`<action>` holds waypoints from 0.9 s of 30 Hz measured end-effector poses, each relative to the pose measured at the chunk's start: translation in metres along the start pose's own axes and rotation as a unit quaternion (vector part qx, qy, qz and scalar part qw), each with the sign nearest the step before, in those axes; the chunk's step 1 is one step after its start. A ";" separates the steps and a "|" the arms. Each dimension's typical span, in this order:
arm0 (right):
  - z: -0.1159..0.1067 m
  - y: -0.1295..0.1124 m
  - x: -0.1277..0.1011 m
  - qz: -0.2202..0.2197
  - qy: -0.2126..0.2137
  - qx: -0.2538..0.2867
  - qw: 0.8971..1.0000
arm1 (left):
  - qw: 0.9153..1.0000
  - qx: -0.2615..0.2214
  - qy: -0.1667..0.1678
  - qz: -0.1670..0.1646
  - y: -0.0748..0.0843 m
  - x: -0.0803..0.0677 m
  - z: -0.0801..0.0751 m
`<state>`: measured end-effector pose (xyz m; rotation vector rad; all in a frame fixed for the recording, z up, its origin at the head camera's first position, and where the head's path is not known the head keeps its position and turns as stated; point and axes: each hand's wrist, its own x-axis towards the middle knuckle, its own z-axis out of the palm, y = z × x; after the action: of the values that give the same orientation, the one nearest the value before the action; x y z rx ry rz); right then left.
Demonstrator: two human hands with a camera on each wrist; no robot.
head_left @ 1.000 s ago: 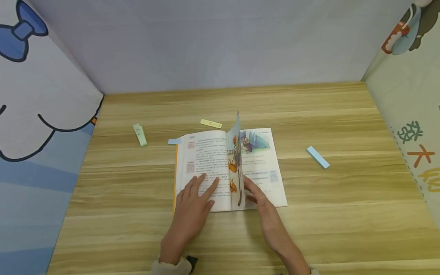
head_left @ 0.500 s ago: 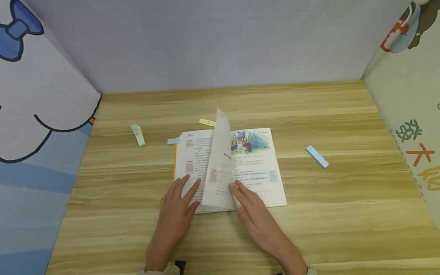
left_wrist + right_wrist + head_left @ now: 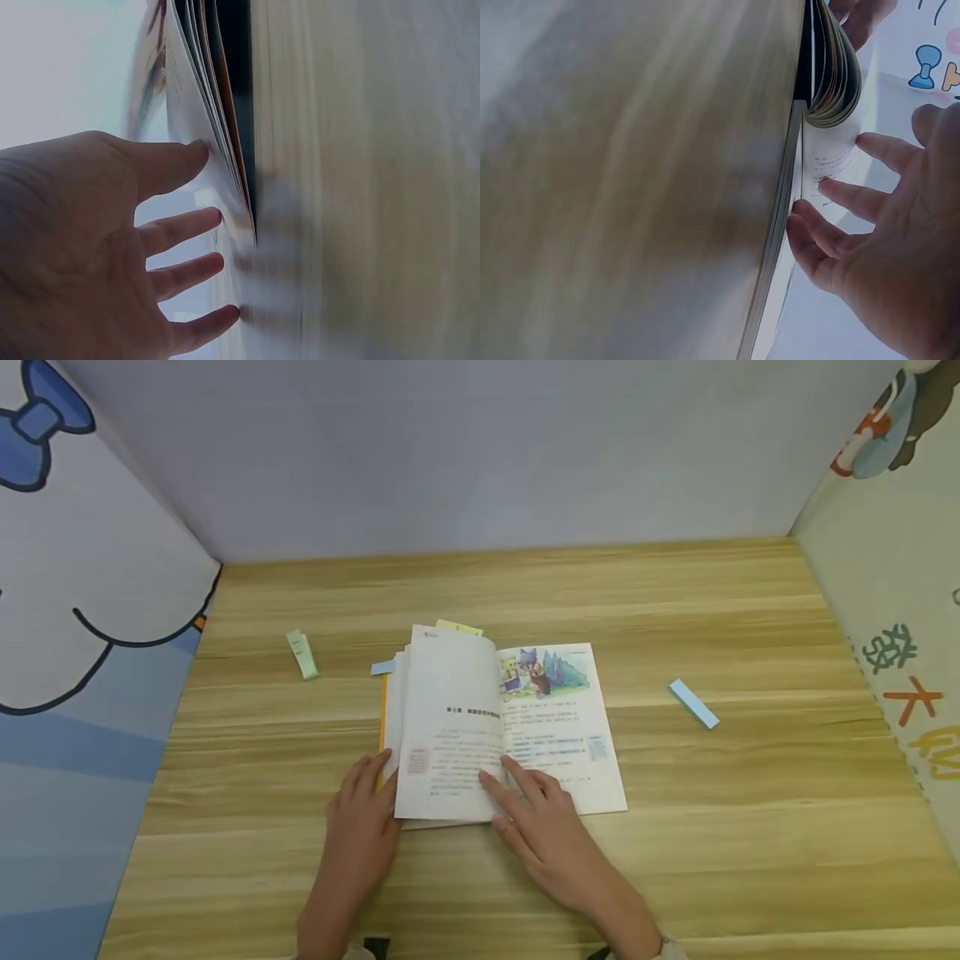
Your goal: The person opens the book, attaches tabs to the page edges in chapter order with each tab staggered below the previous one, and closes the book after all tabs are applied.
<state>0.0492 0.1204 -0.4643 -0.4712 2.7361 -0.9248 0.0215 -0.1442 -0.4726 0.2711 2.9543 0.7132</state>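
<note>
Nearest the camera, both forearms run off the bottom edge of the head view, so only a scrap of sleeve shows at each wrist. The left hand (image 3: 358, 827) lies with fingers straight and slightly spread against the left edge of the open book (image 3: 495, 731); its fingertips are tucked under the overhanging left-hand pages and cannot be seen from above (the left wrist view shows them reaching in beneath the sheets, though that picture is blurred). The right hand (image 3: 542, 820) lies flat and spread, its fingers pressing on the lower part of the book near the gutter, just right of the left hand.

The book lies open on the wooden table (image 3: 750, 827), just beyond both hands. Its left side is a loose, slightly arched stack of pages with small print too fine to read; the right page carries a coloured cartoon picture at the top and text below. An orange cover edge shows along the left.

Bare wood lies to the right of the right hand, as far as a blue strip (image 3: 693, 703). Left of the left hand and farther off lies a green strip (image 3: 303, 654). A blue tab (image 3: 382, 667) touches the book's left edge, and a yellow strip (image 3: 459, 627) is half hidden behind its top. Walls close the table on three sides.
</note>
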 end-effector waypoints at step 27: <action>0.010 -0.027 0.015 0.007 0.007 -0.202 0.979 | 0.989 -0.101 0.087 0.064 0.013 0.013 0.006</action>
<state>0.0450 0.0893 -0.4565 -0.5100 2.9375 -0.3629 0.0112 -0.1273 -0.4725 0.4025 3.0133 1.0965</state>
